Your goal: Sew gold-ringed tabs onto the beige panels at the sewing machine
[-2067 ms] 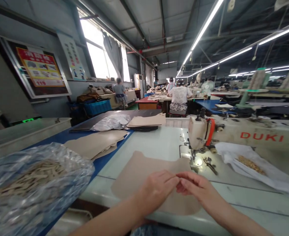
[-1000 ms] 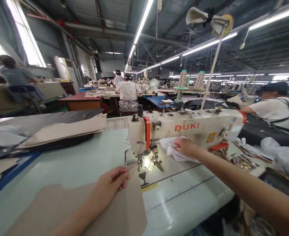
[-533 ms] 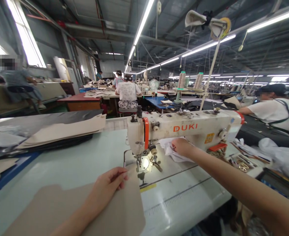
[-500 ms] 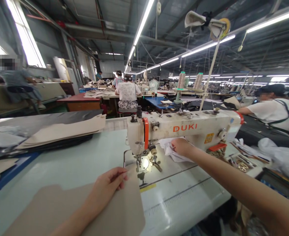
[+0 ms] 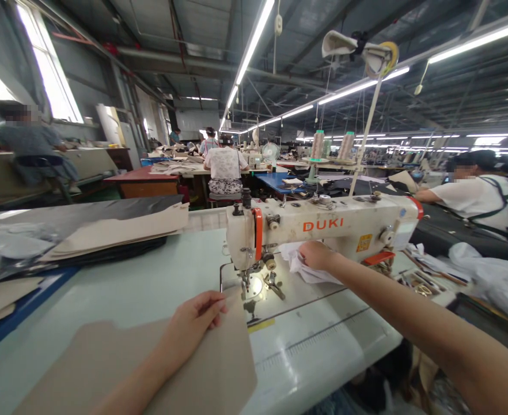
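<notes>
A white sewing machine [image 5: 323, 225] with orange trim stands on the pale table. Under its arm, my right hand [image 5: 317, 255] is closed on a crumpled white cloth [image 5: 308, 272], which lies on the machine bed. My left hand [image 5: 202, 311] is closed at the upper edge of a flat beige panel [image 5: 219, 369], its fingers curled together; the fingertips are partly hidden. That panel lies in front of me, and its corner reaches close to the lit needle plate [image 5: 254, 286].
Stacked beige panels [image 5: 120, 230] lie on dark material at the left, near clear plastic [image 5: 12, 239]. A small tray of metal parts [image 5: 424, 282] sits right of the machine. Thread cones [image 5: 318, 145] stand behind it. A co-worker [image 5: 474, 190] sits at the right, another [image 5: 224, 167] ahead.
The view has shifted slightly. Both hands keep their places, the left at the beige panel and the right on the white cloth.
</notes>
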`<state>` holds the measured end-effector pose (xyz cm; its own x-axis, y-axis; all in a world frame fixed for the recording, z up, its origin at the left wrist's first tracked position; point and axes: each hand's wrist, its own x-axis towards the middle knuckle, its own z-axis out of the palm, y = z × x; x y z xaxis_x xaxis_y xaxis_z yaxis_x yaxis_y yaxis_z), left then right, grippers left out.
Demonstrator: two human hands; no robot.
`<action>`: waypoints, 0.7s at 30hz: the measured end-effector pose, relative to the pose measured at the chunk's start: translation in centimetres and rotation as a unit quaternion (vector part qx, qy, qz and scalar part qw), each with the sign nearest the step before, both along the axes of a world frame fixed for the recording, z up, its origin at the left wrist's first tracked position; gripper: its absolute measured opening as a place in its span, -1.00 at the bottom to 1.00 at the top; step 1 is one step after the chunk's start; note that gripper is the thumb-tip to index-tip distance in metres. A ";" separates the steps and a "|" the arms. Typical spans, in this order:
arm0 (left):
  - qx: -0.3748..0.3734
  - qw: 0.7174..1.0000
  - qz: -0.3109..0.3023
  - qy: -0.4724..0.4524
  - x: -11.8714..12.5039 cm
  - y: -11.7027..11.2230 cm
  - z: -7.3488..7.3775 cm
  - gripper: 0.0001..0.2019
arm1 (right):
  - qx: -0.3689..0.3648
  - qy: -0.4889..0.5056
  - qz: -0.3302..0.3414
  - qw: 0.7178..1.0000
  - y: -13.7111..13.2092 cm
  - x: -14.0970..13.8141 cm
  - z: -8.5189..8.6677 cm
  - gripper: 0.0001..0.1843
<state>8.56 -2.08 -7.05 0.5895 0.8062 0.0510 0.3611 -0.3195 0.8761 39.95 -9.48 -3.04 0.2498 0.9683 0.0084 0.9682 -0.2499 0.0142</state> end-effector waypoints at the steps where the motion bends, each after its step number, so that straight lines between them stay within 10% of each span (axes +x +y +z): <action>1: 0.000 1.000 -0.002 0.000 0.0 0.1 -0.2 -0.67 | 0.007 0.012 -0.008 1.000 0.0 0.1 -0.1 -0.84; 12: -0.007 1.000 0.004 -0.009 0.1 -0.4 0.4 -0.69 | 0.214 0.272 -0.045 0.937 -3.5 -1.2 -1.0 -0.82; 14: 0.002 1.000 0.008 -0.008 0.1 -0.6 0.3 -0.69 | 0.240 0.403 -0.022 0.883 -4.7 -2.7 -1.5 -0.75; 18: 0.019 1.000 -0.008 -0.023 0.0 -0.8 -0.6 -0.71 | 0.240 0.713 -0.023 0.658 -5.9 -6.6 -2.1 -0.66; 21: 0.052 0.998 -0.031 -0.025 -0.4 -1.2 -0.9 -0.75 | 0.213 0.758 -0.034 0.616 -5.7 -9.2 -2.2 -0.65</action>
<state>8.17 -3.24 -8.00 0.6326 0.7571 0.1631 0.2950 -0.4302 0.8531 30.72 -15.22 -5.22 0.3237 0.9455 -0.0341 -0.2245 0.0417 -0.9736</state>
